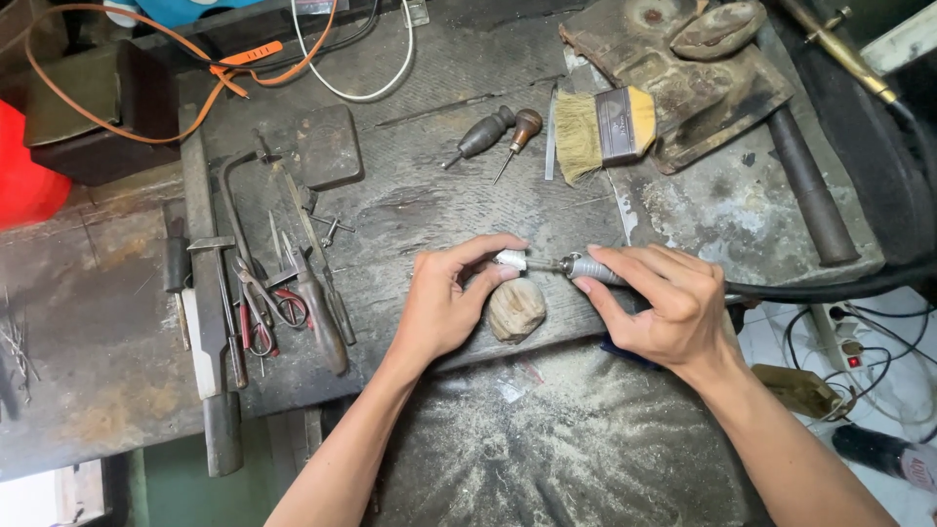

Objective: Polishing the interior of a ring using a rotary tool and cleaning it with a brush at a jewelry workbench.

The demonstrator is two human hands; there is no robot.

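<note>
**Rotary handpiece held at a small workpiece**

The right hand (673, 307) is closed around a rotary handpiece (590, 267). The left hand (444, 303) pinches a small pale piece (509, 260) at the tool's tip. Just below lies a carved wooden lump (515, 309), on the dusty desk (410, 205) beside a brush (600, 129).

Dusty workbench (439, 195), brush (600, 132) (yellow bristles), awls (503, 132)

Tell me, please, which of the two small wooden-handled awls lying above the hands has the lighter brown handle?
The right-hand awl, next to the yellow-bristled brush: its rounded handle is reddish brown, while the left awl has a darker, nearly black, longer handle.
</note>
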